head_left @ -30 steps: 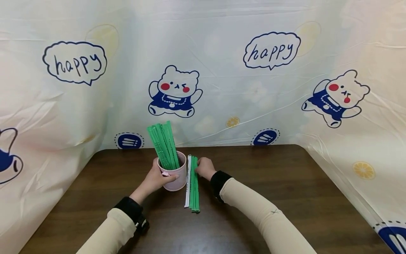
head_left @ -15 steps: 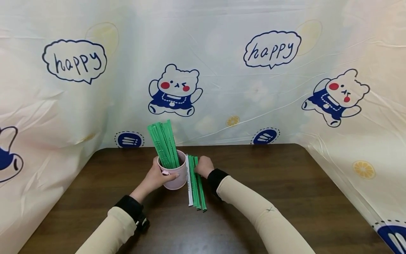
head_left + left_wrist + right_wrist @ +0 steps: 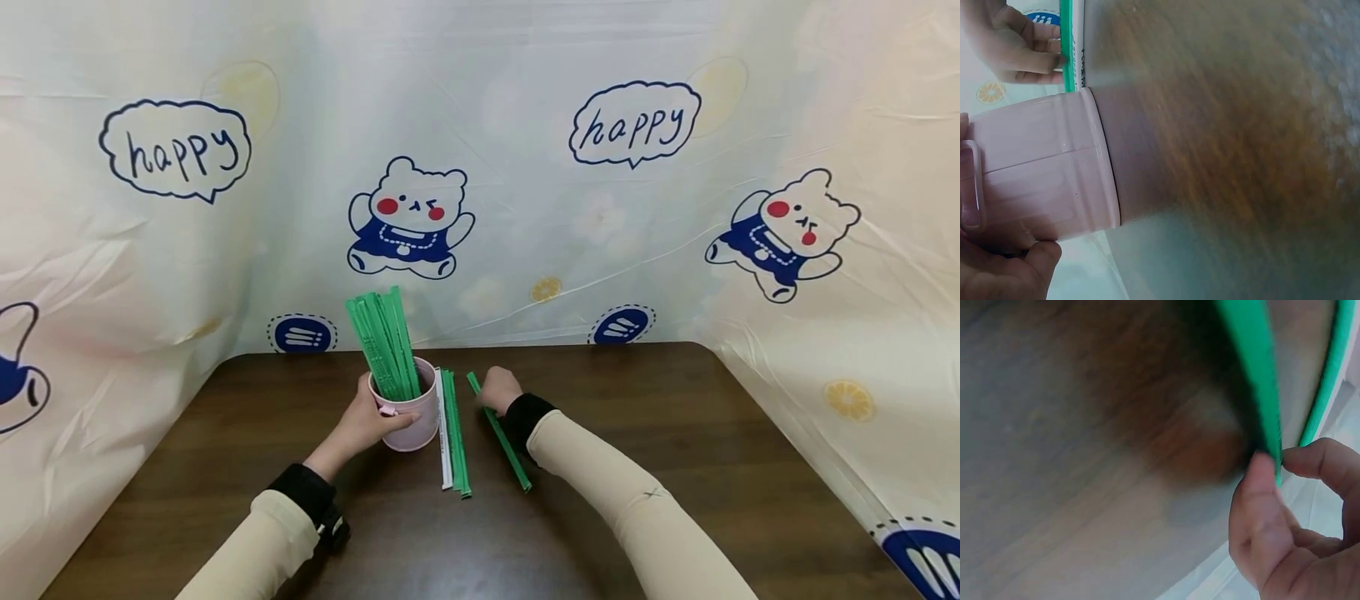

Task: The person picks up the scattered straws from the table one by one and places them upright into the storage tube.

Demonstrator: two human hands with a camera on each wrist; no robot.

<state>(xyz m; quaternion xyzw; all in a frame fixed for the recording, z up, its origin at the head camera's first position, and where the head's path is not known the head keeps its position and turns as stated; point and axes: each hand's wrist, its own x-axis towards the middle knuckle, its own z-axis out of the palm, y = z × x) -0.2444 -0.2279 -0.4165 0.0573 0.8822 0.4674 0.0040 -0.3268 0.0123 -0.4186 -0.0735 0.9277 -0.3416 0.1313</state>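
My left hand (image 3: 362, 423) grips a small pink pail (image 3: 412, 432) at its left side, thumb across the front. The pail (image 3: 1041, 169) stands upright on the table, and its side handle shows in the left wrist view. A bunch of green wrapped straws (image 3: 384, 350) leans inside it, ends sticking up. To the right, my right hand (image 3: 499, 390) pinches one green wrapped straw (image 3: 512, 450) near its far end. Between thumb and fingertips the straw (image 3: 1257, 375) shows in the right wrist view. Several more green straws (image 3: 454, 442) and one white straw (image 3: 444, 437) lie beside the pail.
The brown wooden table (image 3: 637, 433) extends to both sides and toward the front. Behind it hangs a pale printed curtain (image 3: 525, 208) with bears and lettering, which also closes in both sides.
My right hand has drawn one green straw away from the row, moving right, and that straw now slants apart from the others. The left hand stays on the pail.
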